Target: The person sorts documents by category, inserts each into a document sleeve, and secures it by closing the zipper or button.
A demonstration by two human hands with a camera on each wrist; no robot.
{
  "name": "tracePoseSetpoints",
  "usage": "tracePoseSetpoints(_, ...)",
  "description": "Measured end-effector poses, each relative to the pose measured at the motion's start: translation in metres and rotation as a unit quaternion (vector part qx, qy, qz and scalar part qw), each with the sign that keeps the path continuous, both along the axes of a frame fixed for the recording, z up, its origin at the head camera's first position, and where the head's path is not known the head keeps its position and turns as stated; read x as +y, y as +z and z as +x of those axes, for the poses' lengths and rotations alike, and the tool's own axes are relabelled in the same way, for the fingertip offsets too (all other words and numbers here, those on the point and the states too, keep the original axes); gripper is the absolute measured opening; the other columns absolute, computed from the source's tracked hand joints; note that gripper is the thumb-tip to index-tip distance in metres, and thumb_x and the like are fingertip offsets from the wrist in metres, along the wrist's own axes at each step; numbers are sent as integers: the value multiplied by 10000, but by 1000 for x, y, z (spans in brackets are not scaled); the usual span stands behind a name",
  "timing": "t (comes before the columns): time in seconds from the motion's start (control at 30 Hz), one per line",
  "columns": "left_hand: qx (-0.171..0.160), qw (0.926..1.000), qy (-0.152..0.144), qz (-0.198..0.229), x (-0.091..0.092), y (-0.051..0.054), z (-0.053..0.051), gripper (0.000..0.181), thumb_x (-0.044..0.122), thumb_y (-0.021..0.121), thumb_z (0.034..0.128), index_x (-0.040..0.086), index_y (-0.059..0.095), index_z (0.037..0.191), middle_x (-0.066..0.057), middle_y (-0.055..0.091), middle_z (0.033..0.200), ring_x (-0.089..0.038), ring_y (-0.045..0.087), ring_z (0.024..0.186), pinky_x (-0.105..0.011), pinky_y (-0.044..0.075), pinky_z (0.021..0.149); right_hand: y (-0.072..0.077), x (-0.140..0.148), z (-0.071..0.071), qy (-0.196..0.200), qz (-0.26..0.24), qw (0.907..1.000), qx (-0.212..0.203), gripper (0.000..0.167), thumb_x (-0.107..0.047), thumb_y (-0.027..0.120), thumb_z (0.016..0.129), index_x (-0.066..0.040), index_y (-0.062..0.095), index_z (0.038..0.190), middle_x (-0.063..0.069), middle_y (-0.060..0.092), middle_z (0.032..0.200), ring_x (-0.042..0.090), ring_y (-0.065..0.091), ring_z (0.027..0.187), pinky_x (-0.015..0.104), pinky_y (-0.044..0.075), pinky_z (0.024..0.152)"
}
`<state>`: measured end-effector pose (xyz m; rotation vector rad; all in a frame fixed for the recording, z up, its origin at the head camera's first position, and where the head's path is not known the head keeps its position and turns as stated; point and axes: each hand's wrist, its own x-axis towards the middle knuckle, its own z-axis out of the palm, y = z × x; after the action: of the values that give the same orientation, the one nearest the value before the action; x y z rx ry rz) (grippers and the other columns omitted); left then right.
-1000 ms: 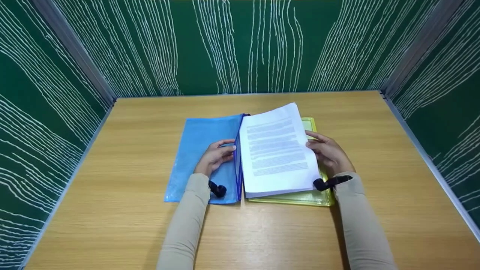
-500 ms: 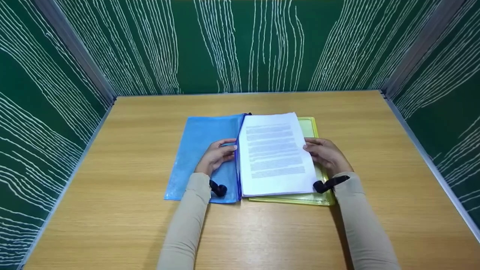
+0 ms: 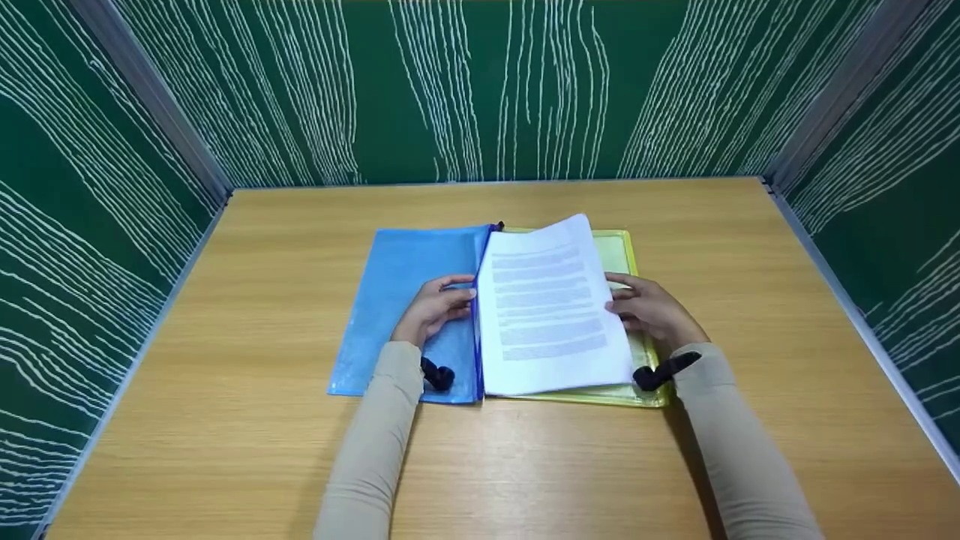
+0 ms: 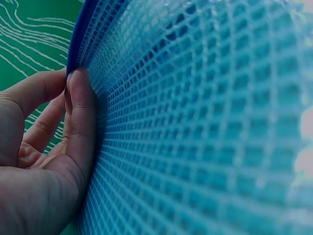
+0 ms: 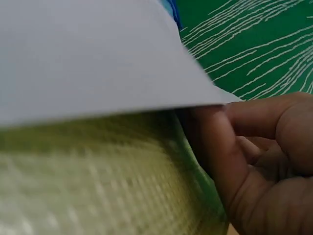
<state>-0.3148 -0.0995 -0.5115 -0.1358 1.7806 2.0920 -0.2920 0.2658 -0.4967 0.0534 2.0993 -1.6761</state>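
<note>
A blue mesh zip pouch (image 3: 420, 259) lies left of centre in the head view, its opening edge raised along the right side. My left hand (image 3: 435, 309) pinches that edge between thumb and fingers; the left wrist view shows the thumb (image 4: 80, 112) against the mesh. Printed white sheets (image 3: 551, 300) stand with their left edge at the opening; whether they reach inside is hidden. My right hand (image 3: 654, 309) pinches the sheets' right edge, and their far right corner curls up. Beneath the sheets lies a yellow-edged mesh pouch (image 3: 616, 259), also visible below the paper in the right wrist view.
All of this rests on a wooden table (image 3: 225, 337). Green panels (image 3: 517, 90) with white wavy lines rise at the back and both sides. A black wrist camera (image 3: 439, 375) sits by the left sleeve, another (image 3: 651, 376) by the right.
The sheets came down flatter and slid slightly left, then their far right corner rose again. My right hand shifted its hold along the edge; my left hand stays nearly still.
</note>
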Motion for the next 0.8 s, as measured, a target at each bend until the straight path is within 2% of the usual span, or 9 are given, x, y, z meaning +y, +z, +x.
tracePoseSetpoints(0.13,-15,10000,1,-11,1,0,0,419,40,681,870,59,599,1280,-98,661,1039,-153,650,758,-258,547,693,0,0,1,-178,-246,9995,-84,680,-83,605,939,-179,278,1528,-37,592,1156,59,654,878,224,564,725)
tracePoseSetpoints(0.3,-49,10000,-7,-13,0,-1,0,419,32,676,871,60,599,1283,-96,665,1012,-151,649,746,-253,546,682,2,-2,3,-290,-348,9989,-147,677,-99,613,938,-187,288,1525,-76,613,1116,64,658,878,222,565,713)
tracePoseSetpoints(0.6,-123,9999,-29,-38,0,-1,-2,423,27,681,866,60,602,1280,-82,669,960,-147,649,751,-244,548,675,6,-3,4,-388,-293,9986,-215,659,-104,598,948,-214,295,1523,-31,580,1182,75,657,886,231,567,716)
tracePoseSetpoints(0.8,-189,9997,-76,-118,0,1,-2,413,34,669,878,72,600,1284,-64,655,947,-138,642,742,-238,544,664,7,-8,6,-245,-621,9976,-201,675,-72,581,951,-148,251,1534,-37,576,1165,82,668,889,244,577,734)
